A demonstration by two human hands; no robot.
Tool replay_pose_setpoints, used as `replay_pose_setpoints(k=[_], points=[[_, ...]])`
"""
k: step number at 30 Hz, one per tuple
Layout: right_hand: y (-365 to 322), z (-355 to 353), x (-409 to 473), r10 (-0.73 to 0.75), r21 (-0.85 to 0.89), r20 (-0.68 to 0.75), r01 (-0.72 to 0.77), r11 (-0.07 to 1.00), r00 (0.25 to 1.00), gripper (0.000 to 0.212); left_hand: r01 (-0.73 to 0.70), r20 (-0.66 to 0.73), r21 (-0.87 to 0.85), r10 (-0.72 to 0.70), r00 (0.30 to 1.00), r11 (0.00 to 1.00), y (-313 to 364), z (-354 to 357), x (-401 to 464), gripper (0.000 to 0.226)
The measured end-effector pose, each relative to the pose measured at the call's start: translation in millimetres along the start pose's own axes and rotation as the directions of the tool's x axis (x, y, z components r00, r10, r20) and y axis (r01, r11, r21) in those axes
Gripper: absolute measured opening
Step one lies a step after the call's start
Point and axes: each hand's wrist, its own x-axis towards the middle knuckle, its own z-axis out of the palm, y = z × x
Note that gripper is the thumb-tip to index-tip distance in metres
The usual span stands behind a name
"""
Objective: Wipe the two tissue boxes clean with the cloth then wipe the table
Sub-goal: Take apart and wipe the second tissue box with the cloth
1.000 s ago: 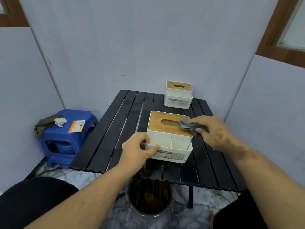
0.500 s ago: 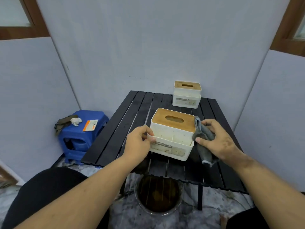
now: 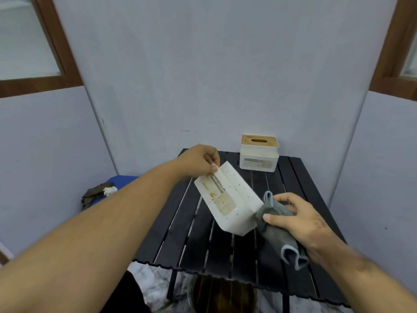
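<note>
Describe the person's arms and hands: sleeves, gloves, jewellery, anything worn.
Both arms are bare from the frame's edge to the wrist: no sleeves in view. The left hand and right hand wear no gloves. No watch, bracelet or ring shows on the visible parts. Fingernails look short and unpainted. Dark clothing shows at the bottom, below the left arm.

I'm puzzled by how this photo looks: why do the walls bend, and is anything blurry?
Head view: the wide-angle lens bows the wall edges and window frames; lighting is soft and even, without glare; the left hand and tilted tissue box look slightly soft, and the label text is barely legible.
</note>
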Motion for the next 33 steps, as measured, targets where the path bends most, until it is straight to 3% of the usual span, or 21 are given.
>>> replay_pose_setpoints(k=[6, 10, 14, 16, 19, 22, 27, 30, 33], points=[[-1.2, -5.9, 8.5, 0.018, -0.063, -0.008, -0.019, 0.998, 1.000, 0.030, 0.009, 0.058, -0.052, -0.006, 0.998, 0.999, 13.9, 18.7, 43.1, 0.016], [3.6, -6.5, 16.3, 0.058, -0.083, 0.014, -0.057, 0.995, 0.998, 0.028, -0.016, 0.134, 0.024, 0.013, 0.991, 1.000, 26.3, 28.2, 69.4, 0.018], [6.0, -0.9, 16.1, 0.076, -0.125, 0.136, -0.059, 0.990, 0.988, 0.028, -0.062, 0.235, 0.129, 0.030, 0.972, 0.990, 35.8, 35.3, 85.0, 0.019], [4.8, -1.1, 16.2, 0.088, -0.176, 0.185, -0.055, 0.983, 0.979, 0.029, -0.081, 0.229, 0.144, 0.047, 0.972, 0.986, 35.2, 36.1, 85.1, 0.015], [0.5, -11.2, 19.1, 0.062, -0.229, 0.191, -0.017, 0.973, 0.980, 0.032, -0.126, 0.105, 0.137, 0.112, 0.988, 0.983, 20.8, 26.7, 72.0, 0.017], [-6.4, -25.7, 21.7, -0.033, -0.303, 0.066, 0.051, 0.952, 0.997, 0.039, -0.161, -0.029, 0.102, 0.165, 0.986, 0.982, -7.6, 17.5, 39.3, 0.023], [-20.0, -28.5, 30.4, -0.288, -0.281, 0.024, 0.283, 0.917, 0.957, 0.042, -0.270, -0.030, 0.014, 0.271, 0.962, 0.963, -48.7, 36.9, -25.5, 0.048], [-19.0, -16.4, 46.5, -0.431, -0.330, 0.126, 0.448, 0.831, 0.893, 0.046, -0.284, 0.008, 0.119, 0.285, 0.958, 0.951, -52.5, 44.9, -29.2, 0.061], [-9.9, -7.8, 65.0, -0.457, -0.485, 0.316, 0.555, 0.676, 0.832, 0.043, -0.319, -0.051, 0.186, 0.333, 0.941, 0.929, -53.6, 44.9, -25.4, 0.061]])
